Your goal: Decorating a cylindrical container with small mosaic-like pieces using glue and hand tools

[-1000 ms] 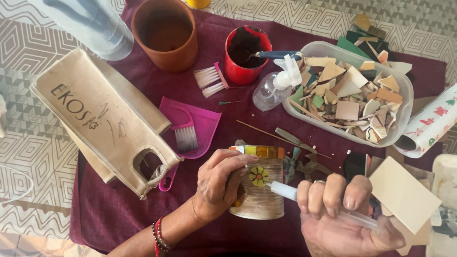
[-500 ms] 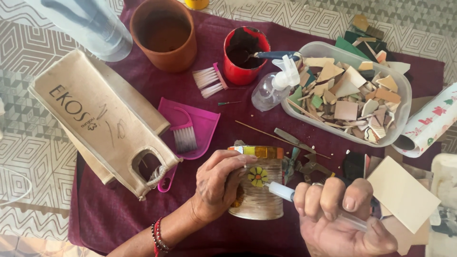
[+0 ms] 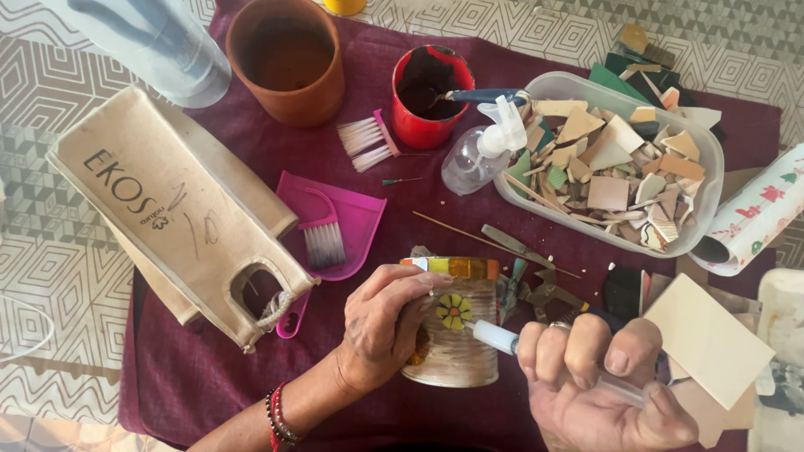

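Fingers of your left hand [image 3: 381, 331] press against the can [image 3: 452, 322], hiding its left side; your right hand [image 3: 599, 381] curls tight around a syringe [image 3: 502, 338], whose tip touches the yellow flower [image 3: 453, 310]. Its rear end is hard to make out under your fingers. The can lies on the tabletop's maroon cloth [image 3: 251, 368]. Behind sit one clay pot [image 3: 286, 59], one red cup [image 3: 429, 94], two small brushes, one pink dustpan [image 3: 356, 218] and one tub [image 3: 620, 167] of tile shards.
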